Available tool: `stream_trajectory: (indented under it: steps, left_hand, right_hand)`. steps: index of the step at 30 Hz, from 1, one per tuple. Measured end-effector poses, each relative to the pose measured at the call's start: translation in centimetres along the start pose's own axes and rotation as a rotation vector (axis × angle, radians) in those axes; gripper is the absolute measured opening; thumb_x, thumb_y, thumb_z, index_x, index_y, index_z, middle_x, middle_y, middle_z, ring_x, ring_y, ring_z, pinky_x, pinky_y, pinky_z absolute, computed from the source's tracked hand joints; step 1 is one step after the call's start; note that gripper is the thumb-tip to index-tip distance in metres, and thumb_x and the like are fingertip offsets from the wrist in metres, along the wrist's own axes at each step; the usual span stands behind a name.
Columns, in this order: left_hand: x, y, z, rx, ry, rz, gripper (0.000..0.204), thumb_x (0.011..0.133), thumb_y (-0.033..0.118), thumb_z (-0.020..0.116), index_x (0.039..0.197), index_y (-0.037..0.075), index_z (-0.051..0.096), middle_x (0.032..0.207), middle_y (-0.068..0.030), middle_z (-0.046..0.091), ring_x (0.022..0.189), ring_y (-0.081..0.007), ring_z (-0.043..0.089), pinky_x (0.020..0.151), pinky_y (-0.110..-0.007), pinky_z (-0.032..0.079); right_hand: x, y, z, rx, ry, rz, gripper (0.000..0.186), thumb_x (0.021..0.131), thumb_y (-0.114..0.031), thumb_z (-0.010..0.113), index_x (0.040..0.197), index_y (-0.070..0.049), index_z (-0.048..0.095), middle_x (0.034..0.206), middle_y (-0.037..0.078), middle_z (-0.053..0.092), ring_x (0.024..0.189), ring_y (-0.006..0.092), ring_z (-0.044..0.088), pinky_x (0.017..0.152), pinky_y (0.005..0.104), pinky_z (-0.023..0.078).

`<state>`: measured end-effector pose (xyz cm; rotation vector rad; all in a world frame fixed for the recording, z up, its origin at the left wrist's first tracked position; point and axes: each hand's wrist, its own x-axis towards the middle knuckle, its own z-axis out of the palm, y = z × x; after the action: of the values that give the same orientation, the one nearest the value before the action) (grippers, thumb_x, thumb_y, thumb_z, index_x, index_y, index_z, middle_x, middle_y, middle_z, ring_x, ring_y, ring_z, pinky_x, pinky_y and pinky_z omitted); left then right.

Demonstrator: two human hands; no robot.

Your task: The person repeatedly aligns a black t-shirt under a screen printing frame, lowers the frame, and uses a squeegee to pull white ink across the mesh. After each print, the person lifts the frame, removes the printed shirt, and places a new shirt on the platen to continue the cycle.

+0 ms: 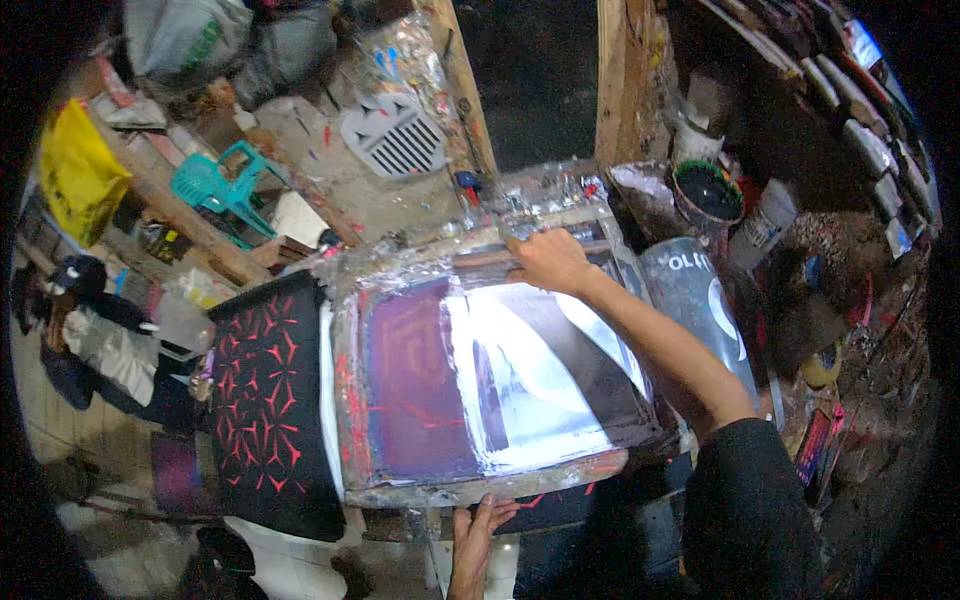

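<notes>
Workshop: cluttered room, dim toward the right, with a turquoise plastic chair [228, 185] at upper left and a dark-filled round bucket [708, 193] at upper right.
Printing frame: large rectangular frame with paint-stained, worn edges [570, 468], lying at the centre between the two hands; its left part is purple mesh [410, 380], its right part glossy and bright with white glare.
Right hand: bare hand [552, 260] at the frame's far edge, its arm crossing from a black sleeve [755, 490]; fingers bent downward, but I cannot tell whether this grip pinches the edge.
Left hand: bare hand [478, 530] at the frame's near edge, thumb and fingers somewhat apart; how firm that grip is, I cannot tell.
Left of frame: black flat panel [268, 400] with a red geometric pattern, just beside the frame.
Writing: white hand-painted characters on a dark grey curved sheet [690, 315] right of the frame; green lettering on a white sack [185, 40]; black marks, too blurred to read, on a yellow sack [80, 175].
</notes>
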<state>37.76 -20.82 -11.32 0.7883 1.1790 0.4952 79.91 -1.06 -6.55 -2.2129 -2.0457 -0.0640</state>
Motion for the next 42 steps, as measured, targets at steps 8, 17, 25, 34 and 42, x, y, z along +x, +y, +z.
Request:
stream_trajectory:
  steps: [8,17,25,34,42]
  left_hand:
    - [0.0,-1.3,-0.9,-0.069,-0.072,0.078,0.034,0.107,0.021,0.057,0.123,-0.007,0.047,0.105,-0.0229,0.070,0.094,-0.0348,0.075,0.085,-0.043,0.062]
    - [-0.1,0.5,-0.3,-0.060,-0.109,0.017,0.042,0.108,0.025,0.056,0.124,-0.012,0.042,0.108,-0.0293,0.068,0.099,-0.0347,0.074,0.087,-0.044,0.062]
    - [-0.3,0.4,-0.3,-0.054,-0.013,-0.047,0.038,0.108,0.020,0.055,0.117,-0.014,0.040,0.105,-0.0278,0.069,0.102,-0.0365,0.073,0.090,-0.043,0.061]
    - [0.4,-1.0,0.1,-0.065,0.078,0.022,0.027,0.105,0.021,0.061,0.107,-0.004,0.049,0.099,-0.0240,0.072,0.094,-0.0336,0.075,0.085,-0.042,0.062]
    - [-3.6,3.1,1.0,-0.074,-0.064,0.310,0.026,0.109,0.021,0.053,0.121,-0.002,0.051,0.101,-0.0254,0.073,0.088,-0.0304,0.076,0.078,-0.041,0.063]
  right_hand:
    - [-20.3,-10.8,-1.4,-0.010,0.010,-0.104,0.028,0.090,-0.032,0.067,0.108,-0.010,0.062,0.082,0.010,0.072,0.062,0.0304,0.071,0.054,0.0434,0.053]
    - [-5.4,-3.2,-2.1,-0.070,-0.076,-0.126,0.026,0.097,-0.035,0.060,0.106,-0.012,0.067,0.071,0.017,0.069,0.067,0.0410,0.070,0.059,0.0541,0.053]
    - [-9.0,-4.4,-0.6,-0.044,0.057,-0.125,0.041,0.093,-0.047,0.067,0.111,-0.011,0.060,0.079,0.012,0.070,0.065,0.0352,0.069,0.057,0.0480,0.052]
    - [-23.3,-13.1,-4.4,0.078,-0.103,-0.111,0.023,0.092,-0.027,0.064,0.103,-0.009,0.057,0.076,0.008,0.069,0.060,0.0290,0.070,0.053,0.0414,0.052]
    - [-27.7,-16.4,-9.6,-0.068,0.392,0.101,0.060,0.084,-0.066,0.068,0.098,-0.008,0.064,0.084,0.008,0.062,0.082,0.0244,0.061,0.091,0.0528,0.039]
